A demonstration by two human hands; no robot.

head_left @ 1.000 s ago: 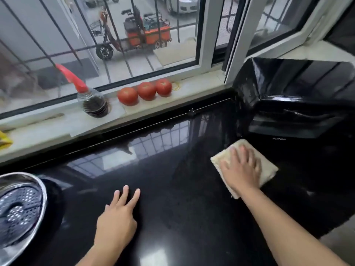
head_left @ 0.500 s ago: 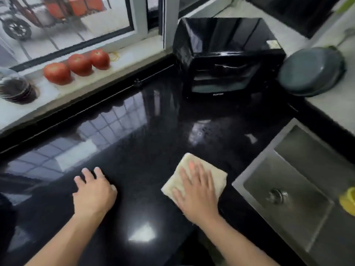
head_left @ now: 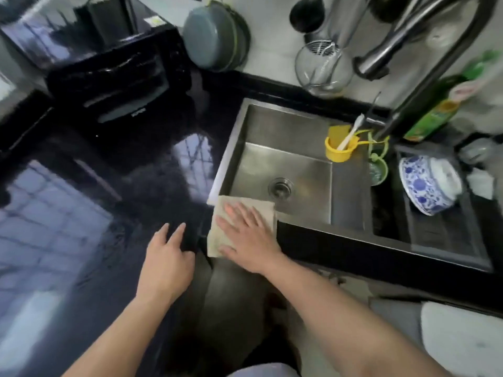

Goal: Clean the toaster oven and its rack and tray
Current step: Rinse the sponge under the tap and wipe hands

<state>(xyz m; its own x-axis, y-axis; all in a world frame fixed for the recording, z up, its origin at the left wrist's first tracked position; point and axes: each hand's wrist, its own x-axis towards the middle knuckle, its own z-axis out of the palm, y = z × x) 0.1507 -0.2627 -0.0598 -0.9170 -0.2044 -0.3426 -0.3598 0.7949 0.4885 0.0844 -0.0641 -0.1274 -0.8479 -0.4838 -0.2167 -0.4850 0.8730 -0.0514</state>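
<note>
Right hand (head_left: 249,236) presses cloth (head_left: 242,210) flat at sink (head_left: 351,197) corner

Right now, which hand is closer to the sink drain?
The right hand. It presses flat on the cloth at the sink's near corner, just short of the drain. The left hand rests on the black counter, farther left of the sink.

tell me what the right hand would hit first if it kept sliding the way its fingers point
The right hand lies flat on the cloth, fingers pointing up-left. That line crosses bare black counter and would probably reach the toaster oven first, though depth is hard to judge here.
</note>
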